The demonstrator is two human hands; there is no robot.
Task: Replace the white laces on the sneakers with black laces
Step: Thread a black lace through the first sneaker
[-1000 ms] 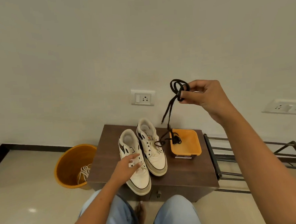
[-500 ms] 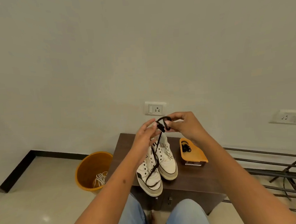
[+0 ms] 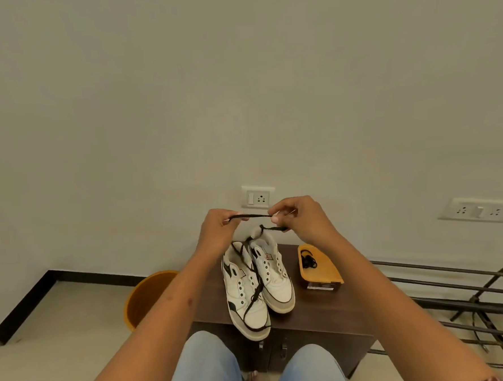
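I have the black lace [image 3: 249, 217] stretched level between my two hands, up in front of the wall socket [image 3: 258, 197]. From my right fingers a short end juts out to the left just below the taut part, and the long remainder drops in a loop over the two white sneakers [image 3: 257, 284], trailing down the left one to its toe. Both sneakers stand side by side on the dark wooden table [image 3: 319, 312], toes toward me, their eyelets bare.

Just right of the sneakers, on the same table, sits an orange tray [image 3: 323, 270] on a small dark box, with another coiled black lace [image 3: 307, 260] inside it. Left of the table, on the floor, stands an orange bucket [image 3: 145, 297]; my left forearm crosses in front of it and hides what is inside. To the right runs a dark metal rack [image 3: 462, 292], and a double socket [image 3: 481, 210] sits on the wall above it. My knees in light jeans [image 3: 208, 366] show at the bottom edge.

My left hand [image 3: 217, 232] is raised with its fingers curled, pinching the lace at its left end. My right hand [image 3: 300, 219] mirrors it, fingers curled in and pinching the lace between thumb and fingertips. Both arms reach forward over my knees, the hands close together above the sneakers' heels.
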